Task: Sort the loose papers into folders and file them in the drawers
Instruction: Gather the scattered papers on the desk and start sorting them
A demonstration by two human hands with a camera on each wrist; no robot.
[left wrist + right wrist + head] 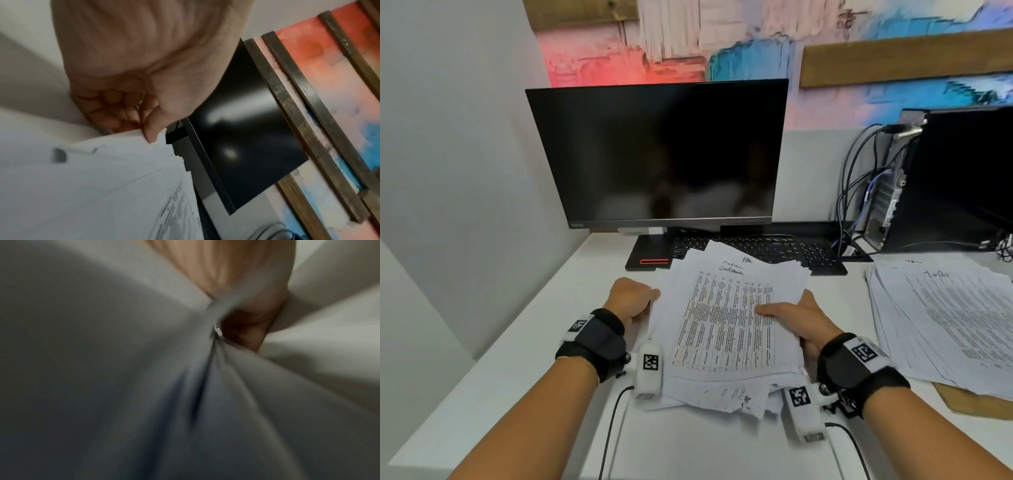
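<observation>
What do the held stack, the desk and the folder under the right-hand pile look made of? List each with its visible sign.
Held stack: thin white printed paper; the sheets bend and fan at the edges where both hands grip them.
Desk: smooth matte white top, probably laminate; no grain shows.
Folder: looks like tan card, flat and dull; only a corner shows.
</observation>
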